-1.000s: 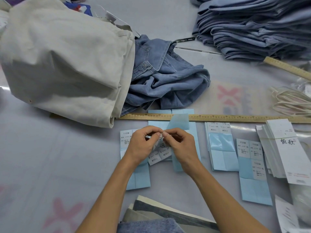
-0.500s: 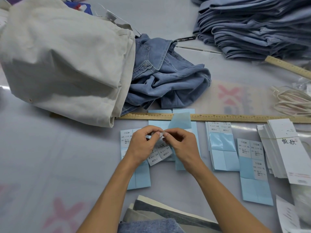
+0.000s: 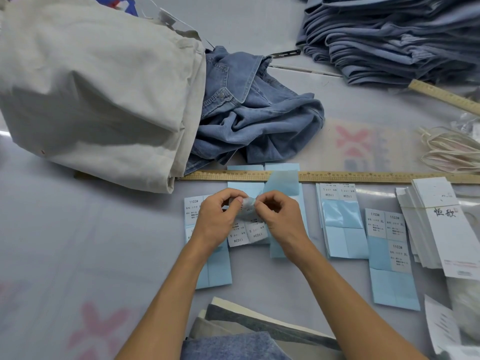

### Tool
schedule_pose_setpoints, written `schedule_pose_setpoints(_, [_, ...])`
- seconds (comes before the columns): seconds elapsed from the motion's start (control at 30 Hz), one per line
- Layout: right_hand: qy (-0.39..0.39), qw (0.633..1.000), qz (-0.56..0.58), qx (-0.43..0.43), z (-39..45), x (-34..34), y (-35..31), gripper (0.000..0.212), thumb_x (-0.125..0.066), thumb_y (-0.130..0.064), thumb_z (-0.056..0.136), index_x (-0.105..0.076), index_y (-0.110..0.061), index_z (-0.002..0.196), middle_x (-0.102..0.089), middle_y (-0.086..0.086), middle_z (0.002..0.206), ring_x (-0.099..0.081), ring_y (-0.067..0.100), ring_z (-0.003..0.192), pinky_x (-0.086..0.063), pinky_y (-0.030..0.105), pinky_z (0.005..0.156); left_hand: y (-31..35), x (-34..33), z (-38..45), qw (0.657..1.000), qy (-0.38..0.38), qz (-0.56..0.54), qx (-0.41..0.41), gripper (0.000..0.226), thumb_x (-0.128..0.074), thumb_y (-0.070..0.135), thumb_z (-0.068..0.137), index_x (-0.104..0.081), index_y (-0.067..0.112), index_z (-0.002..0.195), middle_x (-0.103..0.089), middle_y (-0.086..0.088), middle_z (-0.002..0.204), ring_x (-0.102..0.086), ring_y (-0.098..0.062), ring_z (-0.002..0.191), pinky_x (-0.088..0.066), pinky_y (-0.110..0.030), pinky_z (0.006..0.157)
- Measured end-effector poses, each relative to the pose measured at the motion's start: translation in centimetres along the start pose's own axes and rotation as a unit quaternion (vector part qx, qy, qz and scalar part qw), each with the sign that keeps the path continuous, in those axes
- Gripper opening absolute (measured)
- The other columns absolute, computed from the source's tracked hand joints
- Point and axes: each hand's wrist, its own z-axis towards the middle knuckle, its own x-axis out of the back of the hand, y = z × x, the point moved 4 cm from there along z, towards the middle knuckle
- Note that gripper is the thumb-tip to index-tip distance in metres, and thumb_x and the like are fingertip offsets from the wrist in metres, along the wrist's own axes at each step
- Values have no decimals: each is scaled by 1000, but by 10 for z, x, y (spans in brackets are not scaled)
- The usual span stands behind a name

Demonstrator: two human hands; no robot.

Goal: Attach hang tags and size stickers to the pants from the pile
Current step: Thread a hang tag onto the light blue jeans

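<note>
Both hands meet over the middle sheet of stickers, fingertips almost touching. The left hand point(image 3: 218, 222) pinches a white sticker point(image 3: 248, 203) at its edge, and the right hand point(image 3: 281, 219) pinches the pale blue backing point(image 3: 283, 181), which curls up and away toward 12 o'clock. They seem to hold it so because the label must be peeled off its liner before it can go on anything; two pinches close together give the control a thin, tacky slip needs.

The sticker sheets point(image 3: 340, 222) lie in a row along the near side of the ruler point(image 3: 363, 177), which runs from 9 to 3 o'clock across the desk point(image 3: 52, 242). Each sheet appears to carry its own size, so the row likely works as a sorted tray, every size in easy reach. At 3 o'clock sits a stack of hang tags point(image 3: 441, 222), fanned slightly, and beyond it, toward 2 o'clock, a bundle of strings point(image 3: 452, 149), probably for tying the tags on.

The pants are in three places. A crumpled denim pair point(image 3: 259, 118) spills from a cream bag point(image 3: 98, 87) at 11 o'clock, likely the supply. A neat folded pile point(image 3: 394, 37) stands at 1 o'clock, well apart from the work. At 6 o'clock, just below the arms, lies another folded stack point(image 3: 246, 331), the closest one, so I judge this sticker is meant for it.
</note>
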Motion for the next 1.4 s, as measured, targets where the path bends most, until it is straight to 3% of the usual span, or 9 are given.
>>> schedule_pose_setpoints(0.27, [-25, 994, -49, -96, 7, 30, 3, 10, -64, -9, 89, -69, -12, 82, -67, -4, 71, -62, 5, 64, -54, 22, 67, -2, -1, 21, 981, 87, 171, 19, 16, -58, 23, 101, -73, 26, 98, -66, 18, 82, -61, -13, 81, -44, -30, 68])
schedule_pose_setpoints(0.47, [-37, 987, 6, -153, -4, 68, -17, 9, -62, -8, 92, -66, -8, 84, -68, 8, 80, -60, 16, 70, -53, 25, 66, 4, -3, 20, 972, 93, 214, 14, 22, -49, 15, 104, -71, 14, 104, -69, 0, 100, -61, -22, 94, -49, -37, 80])
schedule_pose_setpoints(0.57, [-11, 990, 12, -138, -38, 97, -33, 10, -63, -9, 92, -66, -10, 83, -68, 6, 77, -60, 15, 68, -52, 24, 65, 18, -6, 13, 955, 90, 281, -36, 23, -52, 11, 102, -68, 9, 119, -62, -8, 118, -53, -27, 113, -45, -41, 96])
schedule_pose_setpoints(0.73, [44, 993, 68, -84, -114, 155, -63, 18, -61, -6, 94, -67, -14, 79, -69, 5, 77, -61, 13, 68, -52, 21, 62, 73, -28, 1, 916, 207, 308, -153, 36, -60, -3, 91, -66, 6, 125, -58, -17, 113, -51, -34, 103, -43, -40, 87])
schedule_pose_setpoints(0.9, [242, 963, 119, 11, -181, 214, -74, 21, -61, -2, 96, -67, -15, 80, -70, 7, 76, -63, 10, 64, -53, 18, 60, 135, -135, -27, 916, 5, 248, -316, 19, -64, -5, 91, -73, 3, 105, -71, -14, 98, -62, -36, 92, -52, -48, 81])
schedule_pose_setpoints(1.07, [481, 845, 231, 34, -228, 271, -42, 24, -58, 0, 96, -63, -16, 79, -65, -1, 66, -58, 13, 62, -53, 16, 60, 154, -277, -80, 773, -246, 363, -458, 30, -64, 25, 97, -64, 7, 122, -64, -15, 121, -57, -36, 111, -49, -49, 88])
schedule_pose_setpoints(1.13, [517, 816, 258, 32, -236, 278, -31, 21, -57, 0, 97, -62, -14, 83, -65, 0, 68, -59, 11, 61, -54, 16, 61, 157, -311, -87, 717, -269, 434, -474, 40, -63, 31, 97, -59, 8, 129, -59, -14, 128, -53, -33, 117, -47, -45, 93])
schedule_pose_setpoints(1.23, [529, 802, 277, 29, -241, 279, -18, 20, -58, 0, 97, -62, -15, 85, -66, 1, 72, -60, 9, 62, -54, 17, 63, 164, -326, -95, 653, -261, 505, -500, 16, -59, 10, 93, -68, 13, 106, -65, -8, 104, -61, -28, 98, -46, -36, 76])
schedule_pose_setpoints(1.4, [501, 811, 300, 19, -236, 275, -14, 17, -60, -2, 96, -63, -14, 85, -65, 1, 73, -60, 10, 64, -54, 18, 62, 177, -323, -92, 682, -231, 493, -488, 12, -69, -1, 83, -70, 11, 84, -67, -6, 80, -65, -26, 70, -39, -31, 49])
